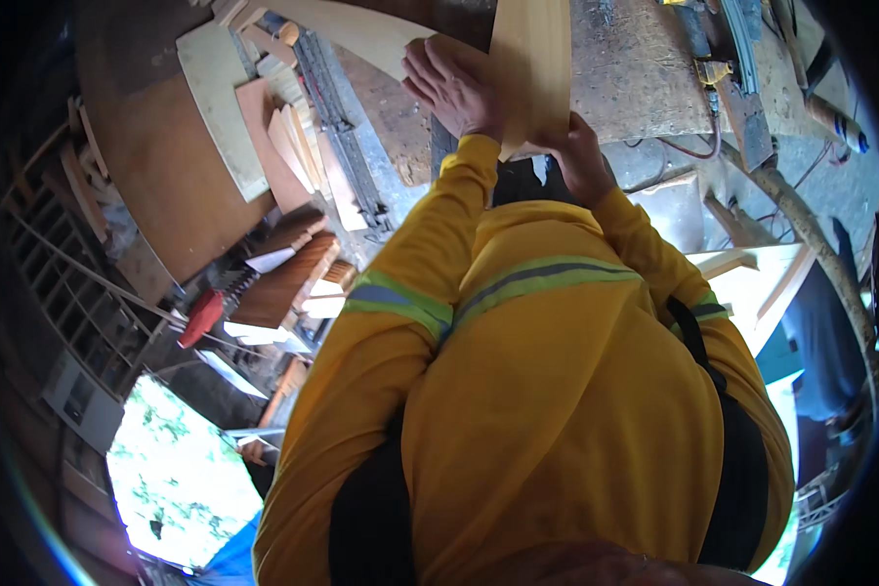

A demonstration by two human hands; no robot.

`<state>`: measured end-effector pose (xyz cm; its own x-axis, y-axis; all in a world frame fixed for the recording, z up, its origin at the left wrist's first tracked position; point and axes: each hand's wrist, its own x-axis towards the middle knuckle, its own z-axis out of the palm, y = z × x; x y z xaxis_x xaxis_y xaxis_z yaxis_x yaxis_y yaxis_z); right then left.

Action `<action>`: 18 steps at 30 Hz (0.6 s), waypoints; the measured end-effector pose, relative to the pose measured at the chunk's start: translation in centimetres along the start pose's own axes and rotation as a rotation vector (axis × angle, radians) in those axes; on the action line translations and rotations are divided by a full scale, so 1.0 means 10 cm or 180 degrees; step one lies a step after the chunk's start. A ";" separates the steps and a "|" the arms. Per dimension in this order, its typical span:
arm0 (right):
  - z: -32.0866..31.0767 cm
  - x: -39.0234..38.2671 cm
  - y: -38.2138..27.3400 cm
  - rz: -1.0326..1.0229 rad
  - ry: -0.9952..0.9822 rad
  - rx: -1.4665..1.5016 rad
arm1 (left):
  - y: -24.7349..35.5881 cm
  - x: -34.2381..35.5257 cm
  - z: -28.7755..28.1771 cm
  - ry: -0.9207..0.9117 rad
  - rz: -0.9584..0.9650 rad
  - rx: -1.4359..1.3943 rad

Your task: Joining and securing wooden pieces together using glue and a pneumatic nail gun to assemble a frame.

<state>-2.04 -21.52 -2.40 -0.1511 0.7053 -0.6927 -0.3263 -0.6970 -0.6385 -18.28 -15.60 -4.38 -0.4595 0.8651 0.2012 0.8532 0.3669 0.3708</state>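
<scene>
The pale board [535, 59] lies between the left hand [464, 95] (fingers loosely spread) and right hand [582, 161], gripping its near end.

Board [542, 59] pale tan; shirt [566, 410] yellow, lime-and-grey banded; panel [171, 171] brown.

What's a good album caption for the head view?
Left hand and right hand on pale wooden boards at a worn workbench.
</scene>
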 end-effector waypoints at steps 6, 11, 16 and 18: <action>0.22 -0.13 0.23 -0.0318 -0.0041 0.0737 | -0.04 0.07 0.15 0.0518 -0.0080 0.0109; -0.05 -0.20 0.16 -0.0651 0.0587 0.0365 | 0.20 0.24 -0.34 -0.0972 0.0792 -0.0463; -0.24 -0.19 0.08 -0.1374 0.1086 0.0830 | 0.41 0.45 -0.37 -0.1415 0.2839 -0.1115; -0.24 -0.13 0.08 -0.1370 0.1232 0.0597 | 0.53 0.40 -0.45 -0.1668 0.3494 -0.0756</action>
<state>0.10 -23.31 -2.76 0.3697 0.7959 -0.4794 -0.4469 -0.3001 -0.8428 -16.71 -11.72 2.45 0.6707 0.7279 0.1426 0.6332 -0.6620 0.4010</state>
